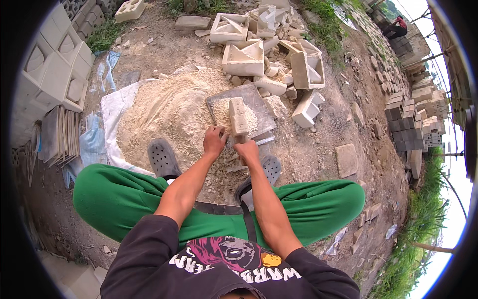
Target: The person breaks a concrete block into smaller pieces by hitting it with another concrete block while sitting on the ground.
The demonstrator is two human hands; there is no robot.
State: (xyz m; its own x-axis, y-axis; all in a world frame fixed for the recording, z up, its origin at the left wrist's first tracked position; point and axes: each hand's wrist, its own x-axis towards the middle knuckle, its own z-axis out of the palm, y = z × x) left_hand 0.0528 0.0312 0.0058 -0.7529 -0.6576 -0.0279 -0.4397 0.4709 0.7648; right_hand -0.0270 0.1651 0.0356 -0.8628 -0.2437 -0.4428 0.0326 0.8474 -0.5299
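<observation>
My right hand point(246, 151) is wrapped round the short handle of a mallet point(239, 115) with a long, block-shaped, dust-coated head. The head is over a dark flat slab point(264, 115), covering part of a small heap of pale crumbs point(222, 110). Close by on the left, my left hand point(215, 141) is at the slab's near edge with its fingers curled in. Whatever those fingers pinch is too small to make out. Left of the slab spreads a big mound of pale crushed powder point(167, 107) on a white sheet point(112, 110).
Broken cream moulded blocks point(244, 59) are piled beyond the slab. Stacked pale blocks point(55, 55) and leaning thin boards point(63, 133) stand at left. Grey bricks point(404, 119) are stacked at right. My grey clogs point(163, 155) flank the work spot. A person point(397, 27) is far off.
</observation>
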